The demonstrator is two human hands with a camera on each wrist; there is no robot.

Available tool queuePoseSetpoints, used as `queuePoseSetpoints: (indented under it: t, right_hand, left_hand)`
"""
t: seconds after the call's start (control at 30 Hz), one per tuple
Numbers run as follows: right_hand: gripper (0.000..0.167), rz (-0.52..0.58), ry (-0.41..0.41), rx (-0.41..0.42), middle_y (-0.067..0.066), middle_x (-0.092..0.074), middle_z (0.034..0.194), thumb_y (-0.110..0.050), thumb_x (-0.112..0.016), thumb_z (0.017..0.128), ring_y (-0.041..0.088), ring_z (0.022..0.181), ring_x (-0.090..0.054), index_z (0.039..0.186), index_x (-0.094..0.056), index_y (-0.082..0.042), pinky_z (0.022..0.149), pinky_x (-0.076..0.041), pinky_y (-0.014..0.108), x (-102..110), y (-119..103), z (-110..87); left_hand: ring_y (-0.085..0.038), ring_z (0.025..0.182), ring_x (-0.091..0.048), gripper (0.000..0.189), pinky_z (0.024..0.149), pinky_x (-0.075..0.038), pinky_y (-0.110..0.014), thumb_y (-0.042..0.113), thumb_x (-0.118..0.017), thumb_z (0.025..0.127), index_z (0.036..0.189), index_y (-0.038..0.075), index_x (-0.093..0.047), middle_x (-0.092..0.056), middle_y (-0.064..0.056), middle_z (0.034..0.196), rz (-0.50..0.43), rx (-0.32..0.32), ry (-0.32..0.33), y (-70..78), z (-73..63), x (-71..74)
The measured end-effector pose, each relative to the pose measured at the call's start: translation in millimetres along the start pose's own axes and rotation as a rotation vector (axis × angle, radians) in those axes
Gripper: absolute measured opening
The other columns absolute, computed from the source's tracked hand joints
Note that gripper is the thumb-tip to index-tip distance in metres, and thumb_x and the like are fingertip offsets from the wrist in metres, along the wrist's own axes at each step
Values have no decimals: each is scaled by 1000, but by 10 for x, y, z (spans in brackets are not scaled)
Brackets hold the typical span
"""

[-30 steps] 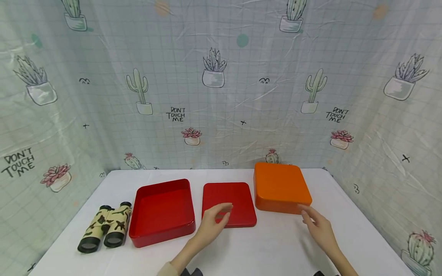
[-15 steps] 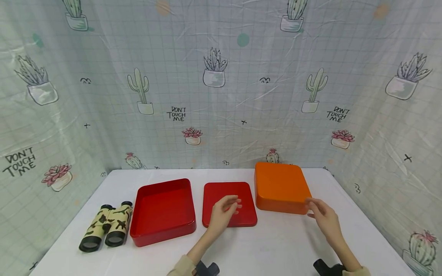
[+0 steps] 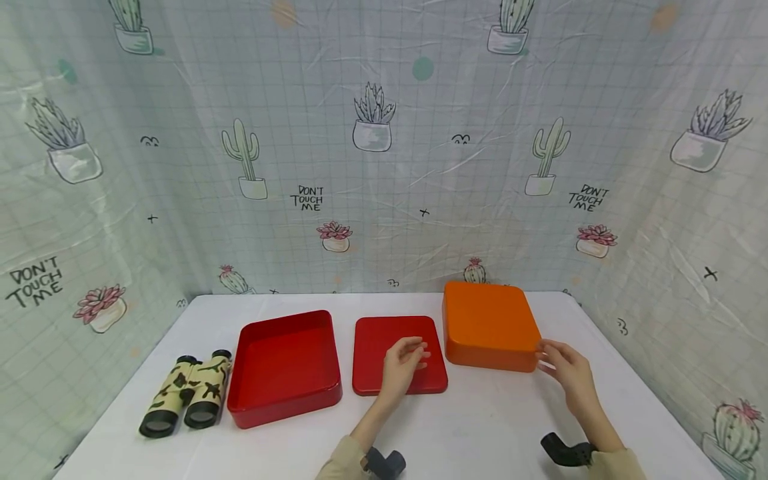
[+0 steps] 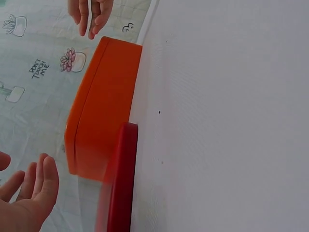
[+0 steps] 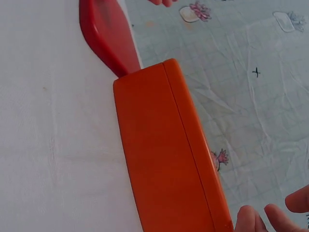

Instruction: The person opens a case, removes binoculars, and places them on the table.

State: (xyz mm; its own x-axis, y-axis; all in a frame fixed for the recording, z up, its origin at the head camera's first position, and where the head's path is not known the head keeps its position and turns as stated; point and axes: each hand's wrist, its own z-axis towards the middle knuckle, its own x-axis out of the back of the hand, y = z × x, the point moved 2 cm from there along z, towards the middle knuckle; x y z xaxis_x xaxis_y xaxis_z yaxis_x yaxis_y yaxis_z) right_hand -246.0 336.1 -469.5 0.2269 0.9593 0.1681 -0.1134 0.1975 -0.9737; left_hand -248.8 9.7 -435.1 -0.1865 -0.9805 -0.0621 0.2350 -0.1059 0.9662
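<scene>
My left hand point(image 3: 403, 365) hovers over the flat red lid point(image 3: 375, 347), its fingers relaxed and holding nothing. In the left wrist view that hand point(image 4: 34, 195) has its fingers loosely bent, apart from the orange box point(image 4: 104, 101). My right hand point(image 3: 569, 375) is at the right front corner of the closed orange box point(image 3: 489, 320), fingertips right by its edge with no grip. The right wrist view catches only the fingers point(image 5: 248, 220) of that hand, close to the box's top edge. To the left lies an open red box point(image 3: 285, 367) with nothing inside.
Camouflage binoculars point(image 3: 187, 393) lie left of the open red box on the white table point(image 3: 468, 433). A patterned curtain point(image 3: 384, 180) hangs behind and along both sides. A dark wrist mount point(image 3: 567, 451) sits below the right hand, another point(image 3: 386, 463) below the left.
My left hand has moved right and slightly away from me over the red lid. My right hand has shifted right, from the orange box's front to its corner. The boxes have stayed put.
</scene>
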Motion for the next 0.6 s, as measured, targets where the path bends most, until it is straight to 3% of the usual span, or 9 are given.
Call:
queuePoseSetpoints:
  t: [0.1, 0.2, 0.37, 0.47, 0.6]
  right_hand:
    - [48, 52, 33, -60, -13, -61, 92, -35, -51, 88, -1, 80, -60, 118, -49, 2, 66, -51, 12, -23, 18, 18]
    - [56, 27, 31, -141, -16, -58, 91, -39, -48, 89, -3, 81, -59, 125, -43, 4, 69, -50, 11, -66, -122, -33]
    - [61, 8, 43, -227, -15, -56, 90, -37, -43, 91, -4, 80, -57, 131, -33, 8, 72, -50, 12, -134, -330, -107]
    - [61, 41, 50, -228, -17, -56, 87, -37, -46, 90, -5, 79, -57, 130, -34, 8, 72, -50, 12, -129, -288, -74]
    - [59, 113, 114, -241, -18, -55, 84, -43, -55, 84, -5, 76, -58, 123, -44, 0, 69, -51, 12, -74, -7, 96]
  left_hand:
    - [-35, 94, -62, 29, 79, -52, -38, 7, -51, 88, 114, -6, -51, -55, -30, 112, -39, 35, 28, -126, 58, -25]
    - [-30, 93, -64, 30, 78, -52, -35, 11, -52, 88, 114, -4, -52, -55, -28, 112, -66, 65, 57, -235, 118, -68]
    - [-29, 92, -64, 31, 77, -53, -36, 13, -53, 88, 113, -5, -52, -56, -28, 110, -112, 98, 81, -291, 170, -150]
    - [-31, 92, -64, 33, 78, -53, -37, 14, -54, 88, 114, -5, -51, -56, -28, 109, -141, 135, 93, -309, 186, -191]
    - [-31, 90, -64, 32, 79, -52, -41, 11, -53, 88, 114, -7, -51, -58, -27, 107, -153, 180, 108, -275, 196, -242]
